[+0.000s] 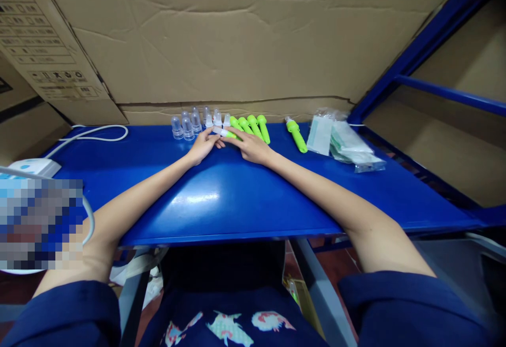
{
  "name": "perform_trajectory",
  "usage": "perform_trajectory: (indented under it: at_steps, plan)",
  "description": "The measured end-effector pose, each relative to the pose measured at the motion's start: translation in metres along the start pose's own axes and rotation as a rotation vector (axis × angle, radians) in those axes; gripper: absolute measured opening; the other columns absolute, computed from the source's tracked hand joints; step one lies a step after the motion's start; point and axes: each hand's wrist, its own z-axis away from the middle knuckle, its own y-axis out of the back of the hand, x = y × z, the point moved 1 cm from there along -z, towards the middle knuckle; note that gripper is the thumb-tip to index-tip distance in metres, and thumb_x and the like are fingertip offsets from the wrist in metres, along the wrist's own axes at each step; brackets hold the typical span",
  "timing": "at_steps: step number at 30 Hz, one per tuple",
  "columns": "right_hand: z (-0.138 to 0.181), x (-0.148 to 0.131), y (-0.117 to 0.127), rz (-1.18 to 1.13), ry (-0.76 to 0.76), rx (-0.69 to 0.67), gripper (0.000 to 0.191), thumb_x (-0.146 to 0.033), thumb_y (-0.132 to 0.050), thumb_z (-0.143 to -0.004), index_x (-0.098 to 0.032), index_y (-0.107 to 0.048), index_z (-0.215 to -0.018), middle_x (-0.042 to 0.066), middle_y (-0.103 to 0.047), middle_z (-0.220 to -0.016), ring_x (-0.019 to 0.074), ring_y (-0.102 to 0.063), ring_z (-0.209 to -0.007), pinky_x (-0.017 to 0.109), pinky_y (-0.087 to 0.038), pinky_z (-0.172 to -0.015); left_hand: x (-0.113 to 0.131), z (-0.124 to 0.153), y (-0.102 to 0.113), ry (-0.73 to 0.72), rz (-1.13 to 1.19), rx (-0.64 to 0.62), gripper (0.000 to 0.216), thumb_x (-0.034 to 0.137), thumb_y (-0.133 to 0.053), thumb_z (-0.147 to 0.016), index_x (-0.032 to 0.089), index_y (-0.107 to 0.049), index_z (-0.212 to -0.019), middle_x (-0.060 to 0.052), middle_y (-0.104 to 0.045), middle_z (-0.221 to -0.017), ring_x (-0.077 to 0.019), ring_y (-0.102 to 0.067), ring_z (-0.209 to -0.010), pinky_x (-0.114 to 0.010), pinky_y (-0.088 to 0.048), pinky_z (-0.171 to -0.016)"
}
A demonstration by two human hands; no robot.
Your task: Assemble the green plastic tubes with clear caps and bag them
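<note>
Near the back of the blue table, my two hands meet over a lime-green handle with a whitish tip [220,132]. My left hand [202,146] has its thumb and index finger at the whitish end, other fingers loosely bent. My right hand [253,146] grips the green end from the right, fingers closed around it and hiding part of it. Just behind my hands stand a few whitish translucent tips [217,118]. Left of these are several clear plastic caps [185,125], upright. Several lime-green handles [261,125] lie side by side behind my right hand.
Farther right lie a lime-green handle with a clear cap [296,135] and clear bags with pale green-and-white contents [350,144]. A white power strip [33,167] and cable [98,135] are at left. Cardboard [221,46] walls the back; a blue frame [395,46] rises at right.
</note>
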Motion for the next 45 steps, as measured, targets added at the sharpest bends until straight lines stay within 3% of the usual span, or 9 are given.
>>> perform_trajectory:
  at_steps: [14, 35, 45]
  plan:
    - [-0.0003, -0.0021, 0.0017, 0.017, -0.014, -0.013, 0.081, 0.007, -0.043, -0.078, -0.027, -0.044, -0.152, 0.013, -0.035, -0.164, 0.0304, -0.051, -0.137, 0.049, -0.055, -0.097, 0.0003, -0.0003, 0.0001, 0.002, 0.003, -0.002, 0.016, 0.005, -0.049, -0.095, 0.013, -0.060, -0.103, 0.002, -0.070, -0.065, -0.0101, -0.066, -0.062, -0.023, -0.051, -0.072]
    - [-0.0013, -0.0054, 0.0040, 0.057, -0.049, -0.042, 0.080, 0.007, -0.042, -0.077, -0.022, -0.045, -0.151, 0.017, -0.035, -0.163, 0.0338, -0.052, -0.137, 0.048, -0.055, -0.096, 0.0053, 0.0039, -0.0017, 0.011, -0.022, -0.002, 0.024, 0.006, -0.048, -0.094, 0.012, -0.058, -0.114, 0.004, -0.069, -0.062, -0.0110, -0.065, -0.062, -0.025, -0.051, -0.075]
    - [-0.0003, -0.0060, 0.0046, 0.067, -0.058, -0.045, 0.075, 0.004, -0.042, -0.082, -0.025, -0.046, -0.151, 0.014, -0.039, -0.161, 0.0316, -0.059, -0.127, 0.044, -0.057, -0.088, 0.0038, 0.0036, -0.0013, 0.000, -0.042, -0.014, 0.016, 0.006, -0.050, -0.093, 0.013, -0.060, -0.104, 0.003, -0.069, -0.062, -0.0105, -0.064, -0.060, -0.023, -0.049, -0.073]
